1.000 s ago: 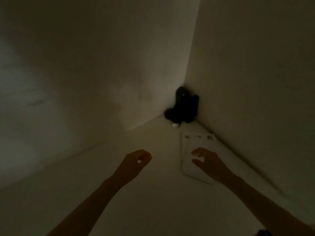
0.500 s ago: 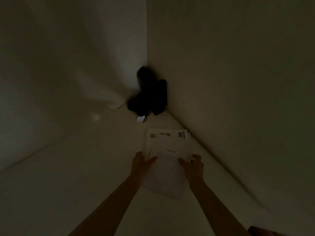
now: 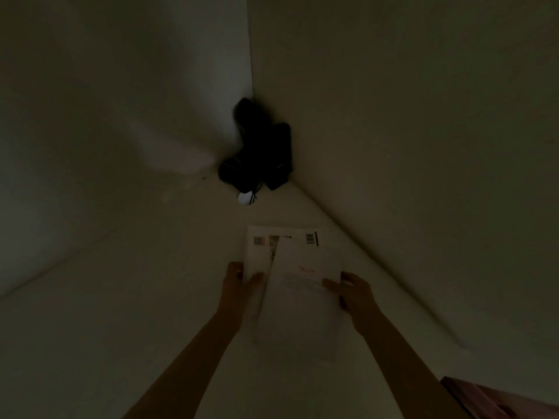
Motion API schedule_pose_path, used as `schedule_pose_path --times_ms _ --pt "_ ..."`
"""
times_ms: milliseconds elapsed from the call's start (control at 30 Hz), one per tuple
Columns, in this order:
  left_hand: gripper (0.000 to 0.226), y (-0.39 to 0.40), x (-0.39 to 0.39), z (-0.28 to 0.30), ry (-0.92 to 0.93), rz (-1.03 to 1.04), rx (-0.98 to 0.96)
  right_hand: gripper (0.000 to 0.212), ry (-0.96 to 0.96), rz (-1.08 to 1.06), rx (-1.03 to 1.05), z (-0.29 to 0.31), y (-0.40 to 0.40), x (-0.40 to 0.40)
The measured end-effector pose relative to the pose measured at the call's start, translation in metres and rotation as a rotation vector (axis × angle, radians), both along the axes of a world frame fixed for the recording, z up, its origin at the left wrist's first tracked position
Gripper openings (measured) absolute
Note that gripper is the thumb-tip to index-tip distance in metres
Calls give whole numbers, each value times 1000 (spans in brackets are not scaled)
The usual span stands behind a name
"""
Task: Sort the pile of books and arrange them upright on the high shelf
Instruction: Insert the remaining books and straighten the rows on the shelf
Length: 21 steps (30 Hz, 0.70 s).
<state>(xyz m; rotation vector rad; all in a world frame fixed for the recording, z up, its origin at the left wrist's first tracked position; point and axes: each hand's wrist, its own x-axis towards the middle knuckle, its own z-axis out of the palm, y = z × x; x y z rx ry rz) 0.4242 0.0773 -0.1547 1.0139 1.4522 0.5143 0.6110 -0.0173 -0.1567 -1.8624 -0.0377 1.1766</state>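
I see a very dim scene, looking down into a corner where two pale walls meet. The left wall (image 3: 106, 116) carries a faint lighter patch near the corner; the right wall (image 3: 423, 116) is evenly dark. A pale flat surface (image 3: 106, 343) runs up to both of them. Tucked right into the corner sits a black object (image 3: 257, 152), a lumpy dark mass touching both walls; I cannot tell what it is. Just in front of it lies a small white rounded thing (image 3: 243, 198) with thin dark cords beside it. At the bottom right edge I make out a reddish-pink object (image 3: 499, 400), cut off by the frame.
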Motion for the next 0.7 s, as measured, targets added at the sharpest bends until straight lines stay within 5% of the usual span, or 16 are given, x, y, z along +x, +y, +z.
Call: schedule_pose_path --times_ms 167,400,700 --pt "31 3 -5 1 -21 52 -68 30 -59 -16 -5 -2 -24 -1" --pt "27 0 -36 6 27 36 -28 50 -544 137 38 19 -44 18" --pt "33 -9 -84 17 115 -16 -47 46 -524 276 148 57 -22 14"
